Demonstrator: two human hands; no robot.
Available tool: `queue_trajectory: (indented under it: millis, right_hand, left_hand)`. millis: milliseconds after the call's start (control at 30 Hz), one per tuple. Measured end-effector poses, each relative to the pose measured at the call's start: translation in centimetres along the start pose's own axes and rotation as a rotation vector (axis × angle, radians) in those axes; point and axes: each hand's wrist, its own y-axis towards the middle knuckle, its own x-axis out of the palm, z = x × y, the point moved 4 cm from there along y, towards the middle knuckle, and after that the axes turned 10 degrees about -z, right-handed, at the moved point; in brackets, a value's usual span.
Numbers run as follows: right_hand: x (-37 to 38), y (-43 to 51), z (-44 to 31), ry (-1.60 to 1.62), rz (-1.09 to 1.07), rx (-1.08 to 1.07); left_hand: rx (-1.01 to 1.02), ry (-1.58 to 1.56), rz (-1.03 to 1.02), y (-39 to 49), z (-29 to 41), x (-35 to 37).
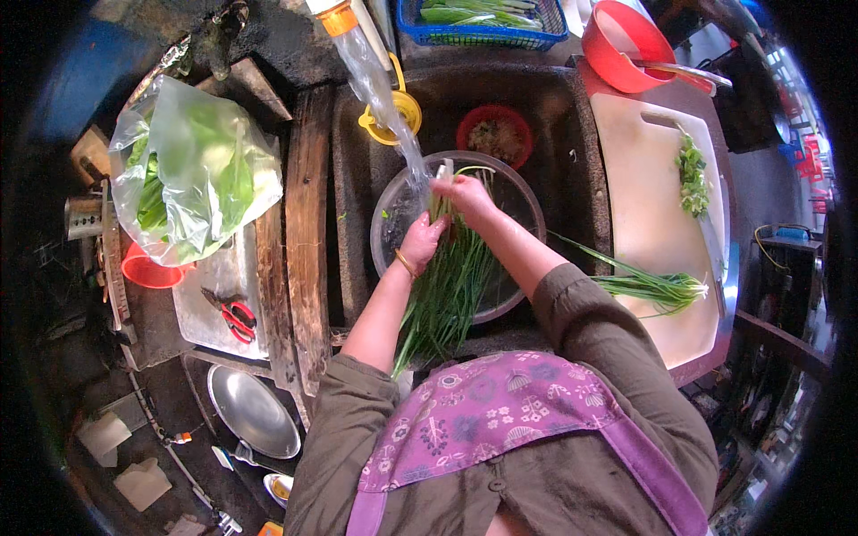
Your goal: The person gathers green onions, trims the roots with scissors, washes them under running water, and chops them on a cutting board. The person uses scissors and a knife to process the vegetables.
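Note:
Water [379,84] pours from a hose with an orange collar [339,20] into a clear round basin [529,201] in the stone sink. Over the basin, my left hand [423,242] is closed around the stalks of a bunch of green onions [446,288]. My right hand [469,194] grips the white root ends just above it, beside the stream. The long green leaves hang over the basin's near rim towards the apron. A red bowl [526,137] of scraps and a yellow strainer [405,110] are at the sink's far side.
On the right, a white cutting board [643,167] bears chopped greens [690,174], more green onions [670,291] and a knife [712,254]. A blue basket [482,37] and a red bowl [617,53] stand beyond. Left are bagged leafy vegetables [201,181], red-handled pruning shears [236,318] and wooden planks [306,234].

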Motion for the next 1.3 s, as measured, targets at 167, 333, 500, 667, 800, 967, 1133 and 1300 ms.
queue_trajectory:
  millis: [167, 333, 500, 667, 800, 967, 1133, 1300]
  right_hand:
    - [-9.9, 2.5, -0.2, 0.347, 0.303, -0.056]
    - [-7.0, -1.7, -0.7, -0.210, 0.042, 0.197]
    - [-5.2, -3.0, -4.1, -0.026, 0.104, -0.098]
    - [-3.8, -4.1, -13.0, -0.070, 0.067, -0.569]
    - [-1.2, -3.6, -14.9, -0.492, -0.235, -0.164]
    - [1.9, -4.9, -14.3, -0.558, -0.473, 0.097]
    - [-0.4, -2.8, -14.3, -0.391, -0.408, 0.144]
    - [-8.1, 0.9, -14.4, -0.083, -0.202, -0.108]
  left_hand:
    - [-0.049, 0.142, -0.098, -2.3, 0.7, 1.2]
    - [0.021, -0.002, -0.080, -3.7, 2.7, -0.4]
    - [0.067, -0.040, -0.129, -3.5, 5.3, -0.1]
    - [0.039, -0.211, -0.284, -3.6, 6.4, -0.8]
    - [0.057, 0.146, -0.192, -4.5, 8.1, 0.4]
    - [0.100, 0.069, -0.252, -4.3, 8.3, 0.4]
    - [0.054, -0.025, -0.277, -4.7, 9.9, -0.3]
    - [0.076, -0.266, -0.365, -4.9, 11.2, -0.8]
